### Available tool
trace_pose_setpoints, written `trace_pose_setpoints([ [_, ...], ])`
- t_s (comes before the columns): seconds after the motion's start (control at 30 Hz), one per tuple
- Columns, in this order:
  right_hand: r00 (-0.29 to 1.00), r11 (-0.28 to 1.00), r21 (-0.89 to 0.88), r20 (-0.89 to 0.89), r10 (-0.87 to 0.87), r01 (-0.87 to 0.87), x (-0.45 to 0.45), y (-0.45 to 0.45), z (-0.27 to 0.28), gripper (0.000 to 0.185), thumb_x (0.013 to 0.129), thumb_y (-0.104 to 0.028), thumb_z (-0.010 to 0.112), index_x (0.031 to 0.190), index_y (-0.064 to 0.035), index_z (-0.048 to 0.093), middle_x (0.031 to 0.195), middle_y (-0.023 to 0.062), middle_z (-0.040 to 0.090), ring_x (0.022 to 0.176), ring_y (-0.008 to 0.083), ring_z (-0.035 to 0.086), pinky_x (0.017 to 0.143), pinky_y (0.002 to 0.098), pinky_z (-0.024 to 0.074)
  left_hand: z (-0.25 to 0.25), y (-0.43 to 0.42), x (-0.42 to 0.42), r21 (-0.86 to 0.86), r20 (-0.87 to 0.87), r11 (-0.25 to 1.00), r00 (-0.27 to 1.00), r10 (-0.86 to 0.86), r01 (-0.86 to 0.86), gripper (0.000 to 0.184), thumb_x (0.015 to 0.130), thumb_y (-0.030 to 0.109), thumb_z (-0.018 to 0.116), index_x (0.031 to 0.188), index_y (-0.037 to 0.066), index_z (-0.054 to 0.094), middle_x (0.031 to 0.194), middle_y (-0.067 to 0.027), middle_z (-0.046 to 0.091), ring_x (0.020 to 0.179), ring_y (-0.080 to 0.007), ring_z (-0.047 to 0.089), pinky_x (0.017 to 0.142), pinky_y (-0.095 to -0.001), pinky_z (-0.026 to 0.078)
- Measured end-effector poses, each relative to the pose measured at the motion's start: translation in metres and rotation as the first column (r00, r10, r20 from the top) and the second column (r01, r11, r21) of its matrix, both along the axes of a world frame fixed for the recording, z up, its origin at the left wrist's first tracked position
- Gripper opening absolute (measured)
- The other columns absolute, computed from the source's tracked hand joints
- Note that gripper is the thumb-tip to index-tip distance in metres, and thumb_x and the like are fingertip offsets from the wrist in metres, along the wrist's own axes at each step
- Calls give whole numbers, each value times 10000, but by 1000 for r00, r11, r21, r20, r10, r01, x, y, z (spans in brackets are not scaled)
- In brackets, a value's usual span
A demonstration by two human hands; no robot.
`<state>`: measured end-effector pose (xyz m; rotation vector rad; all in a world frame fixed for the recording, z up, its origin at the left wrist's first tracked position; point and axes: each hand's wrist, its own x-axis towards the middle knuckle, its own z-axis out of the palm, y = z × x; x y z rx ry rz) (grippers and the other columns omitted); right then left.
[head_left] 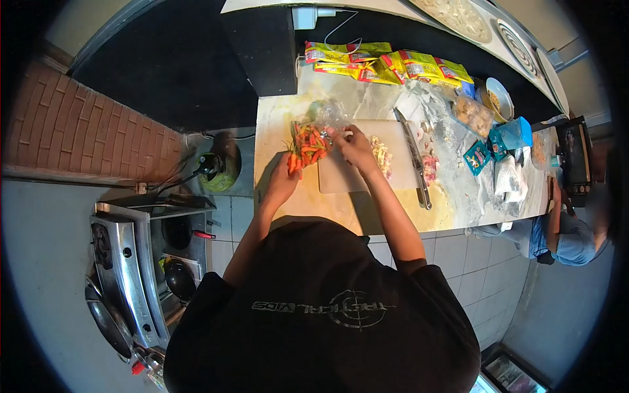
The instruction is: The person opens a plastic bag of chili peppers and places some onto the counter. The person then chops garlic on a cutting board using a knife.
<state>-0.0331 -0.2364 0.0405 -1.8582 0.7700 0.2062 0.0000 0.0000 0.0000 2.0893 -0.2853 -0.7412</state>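
The bench (pixel 278 121) ends close by the left hand (pixel 283 180), so I'd worry about chillies rolling off that near-left side if the grip goes slack. The board (pixel 401 175) lies flat to the right of the bag; a sideways tug on the plastic might scatter loose pods over it. The knife (pixel 413 157) is what makes me uneasy: it rests bare along the board's right side, handle poking past the near edge, with the right forearm (pixel 394 213) close beside it. An elbow swinging outward could catch that handle and turn the blade.

The bag (pixel 331 115), clear and crumpled, sits over the board's far-left corner, around or against the chillies (pixel 308 145); I can't tell how many are inside. The right hand (pixel 354 149) seems to pinch its plastic, and thin film like that could split if pulled hard. The left hand cups the near end of the chillies, though how firmly I can't see. Smallest is the chopped heap (pixel 381 157), which a low right wrist could smear
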Motion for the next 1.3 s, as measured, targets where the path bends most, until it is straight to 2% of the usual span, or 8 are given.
trace_pose_setpoints([
  [0.1, 991, 992, 115, 116, -70, 57, 5, -1, 0, 372, 920, -301, 697, 1206, -76, 616, 1121, 186, 598, 932, 228, 632, 748, 342, 545, -6, -6, -9, -160, 233, 986, 972, 2, 37, 482, 926, 26, 603, 1386, 47, 461, 1185, -139, 615, 1095, -258, 638, 909, -348, 542],
  [0.17, 775, 986, -14, 620, -124, 168, 9, 9, -17, 217, 964, -166, 612, 1144, -45, 600, 816, 97, 599, 738, 155, 598, 648, 306, 513, 1, -2, -9, -125, 417, 986, 908, -52, 114, 402, 913, 16, 612, 1305, 24, 520, 1159, -143, 609, 1057, -267, 643, 884, -349, 542],
  [0.27, 565, 974, -45, 820, -92, 224, 25, 10, -23, 128, 989, -96, 525, 1085, -28, 572, 698, 53, 557, 650, 124, 561, 609, 290, 492, 8, 6, -4, -143, 423, 987, 906, -1, 68, 369, 906, 34, 628, 1264, 13, 544, 1189, -155, 589, 1049, -278, 633, 890, -362, 527],
  [0.37, 747, 987, 132, 665, -21, -89, 12, 1, 16, 186, 1019, -66, 452, 1174, -8, 536, 997, 53, 613, 852, 102, 583, 785, 263, 486, 20, 10, -5, -117, 441, 993, 895, 68, -18, 371, 918, 92, 609, 1274, 21, 530, 1215, -205, 572, 1109, -372, 594, 944, -432, 482],
  [0.73, 676, 993, -67, 727, 115, -97, -15, 9, 89, 113, 1009, -97, 479, 1027, -8, 546, 762, 47, 556, 675, 47, 500, 571, 254, 428, 141, -24, 8, -410, 480, 898, 875, 64, 159, 857, 769, 254, 847, 1459, 83, 368, 1309, -147, 535, 1121, -253, 582, 923, -378, 488],
  [0.83, 744, 978, -99, 636, 205, -185, -24, 21, 99, 119, 1010, -102, 484, 984, -9, 553, 781, 23, 567, 693, 36, 511, 579, 244, 431, 157, -39, 18, -422, 389, 885, 921, -16, 193, 658, 799, 159, 813, 1362, 70, 483, 1217, -125, 601, 1028, -203, 626, 870, -324, 499],
  [0.93, 698, 916, 213, 710, 93, -340, -27, 22, 88, 149, 1018, -154, 514, 960, -26, 563, 810, -20, 581, 734, 33, 525, 614, 231, 450, 161, -46, 40, -451, 421, 838, 901, -104, 307, 221, 842, -80, 665, 1042, 2, 620, 929, -32, 670, 881, -85, 636, 806, -228, 490],
  [1.3, 739, 830, 110, 529, 417, -547, -47, 38, 89, 451, 974, -409, 625, 1178, -7, 629, 1049, 91, 644, 1010, 171, 593, 930, 339, 461, 215, -54, 18, -691, 228, 613, 919, -320, 385, 258, 856, -102, 632, 1078, 24, 597, 973, 0, 631, 892, -36, 593, 789, -200, 474],
])
